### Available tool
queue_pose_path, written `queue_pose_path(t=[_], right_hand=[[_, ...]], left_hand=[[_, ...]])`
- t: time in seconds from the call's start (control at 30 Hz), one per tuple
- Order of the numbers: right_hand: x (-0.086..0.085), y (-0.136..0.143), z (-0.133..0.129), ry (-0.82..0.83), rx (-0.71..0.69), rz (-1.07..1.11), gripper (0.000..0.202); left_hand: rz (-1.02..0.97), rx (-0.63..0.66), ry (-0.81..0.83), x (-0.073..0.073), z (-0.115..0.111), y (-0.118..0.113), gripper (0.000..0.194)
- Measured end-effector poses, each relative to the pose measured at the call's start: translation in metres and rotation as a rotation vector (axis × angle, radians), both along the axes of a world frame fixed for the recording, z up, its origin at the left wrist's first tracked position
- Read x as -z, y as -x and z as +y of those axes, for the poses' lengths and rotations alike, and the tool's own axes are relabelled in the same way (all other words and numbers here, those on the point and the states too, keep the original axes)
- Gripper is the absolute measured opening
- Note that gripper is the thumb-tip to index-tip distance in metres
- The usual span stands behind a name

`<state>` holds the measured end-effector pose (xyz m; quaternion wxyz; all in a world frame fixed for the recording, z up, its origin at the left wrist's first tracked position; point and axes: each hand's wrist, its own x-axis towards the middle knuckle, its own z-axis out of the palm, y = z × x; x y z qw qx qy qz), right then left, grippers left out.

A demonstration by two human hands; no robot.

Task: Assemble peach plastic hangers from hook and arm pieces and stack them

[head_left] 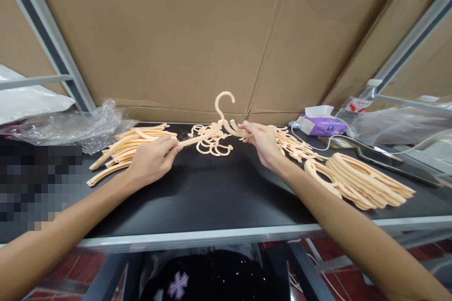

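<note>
A pale orange plastic clothes hanger (203,137) is held up over the black table, its hook pointing upward. My left hand (154,160) pinches the end of its left arm between thumb and fingers. On the other side, my right hand (263,143) is closed around its right arm, near the middle joint; the fingers hide part of that arm. Behind the hanger lies a loose pile of hooks (214,151). Beside my left hand are several loose hanger arms (118,154). Thin orange pieces (294,146) lie past my right hand.
A stack of folded hangers (367,181) lies at the right. Behind it are a purple tissue pack (323,125), a white cable, a phone-like dark slab (397,164) and a plastic bottle (360,101). Clear plastic wrap (84,127) sits at left. Cardboard (176,37) walls the back.
</note>
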<state>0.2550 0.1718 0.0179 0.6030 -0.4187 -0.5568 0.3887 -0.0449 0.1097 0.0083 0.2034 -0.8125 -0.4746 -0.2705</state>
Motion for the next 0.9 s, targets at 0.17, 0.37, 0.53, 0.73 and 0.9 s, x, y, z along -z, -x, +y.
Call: queue_pose_path(t=[0.17,0.37,0.53,0.73,0.9], right_hand=[[0.004,0.003,-0.002,-0.044,0.077,-0.132,0.032],[-0.006,-0.001,-0.007,0.194,0.092,0.108,0.048],[-0.014,0.0,-0.011,0.419,-0.141,0.252,0.035],[-0.017,0.0,-0.012,0.403,-0.229,0.479,0.028],[-0.019,0.0,-0.012,0.412,-0.183,0.526,0.034]], left_hand=[[-0.01,0.007,-0.015,0.0,0.0,0.001,0.035],[-0.111,0.049,-0.016,-0.005,-0.001,0.0,0.032],[-0.124,0.081,-0.008,-0.007,-0.001,0.001,0.031],[-0.061,0.105,-0.06,-0.006,-0.002,0.0,0.031],[-0.031,0.136,-0.114,-0.004,-0.003,-0.001,0.029]])
